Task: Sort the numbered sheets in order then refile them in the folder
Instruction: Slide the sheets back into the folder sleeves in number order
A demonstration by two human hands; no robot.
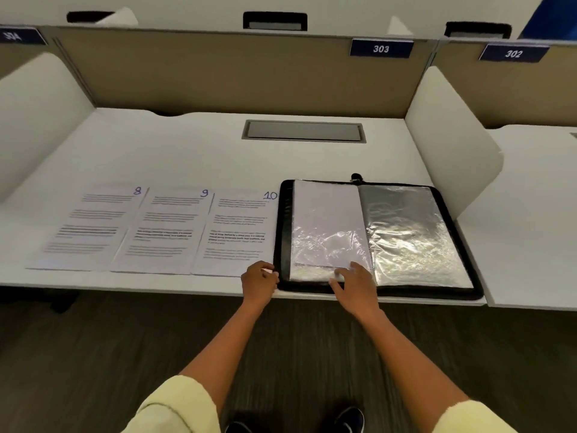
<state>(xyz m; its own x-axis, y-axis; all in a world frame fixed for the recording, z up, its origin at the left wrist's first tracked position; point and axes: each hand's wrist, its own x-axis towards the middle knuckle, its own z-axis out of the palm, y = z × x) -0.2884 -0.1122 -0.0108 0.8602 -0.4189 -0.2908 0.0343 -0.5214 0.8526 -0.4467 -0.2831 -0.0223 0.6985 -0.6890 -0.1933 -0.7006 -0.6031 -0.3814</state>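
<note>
White desk (193,151) in a cubicle, tan partition (218,73) behind, white side dividers, dark floor below. Sheets 8 (90,226), 9 (162,231) and 10 (237,234) lay side by side near the front edge. Open black folder (377,235) sat right of them, touching sheet 10's edge. Left hand (259,281), fingers curled, pinched the folder's near-left corner. Right hand (354,284) pressed flat, fingers spread, on the left sleeve (327,226).

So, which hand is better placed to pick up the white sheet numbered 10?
Probably the left hand: it rests at the near right corner of the white sheet numbered 10. The right hand presses the black folder's plastic sleeve.
</note>
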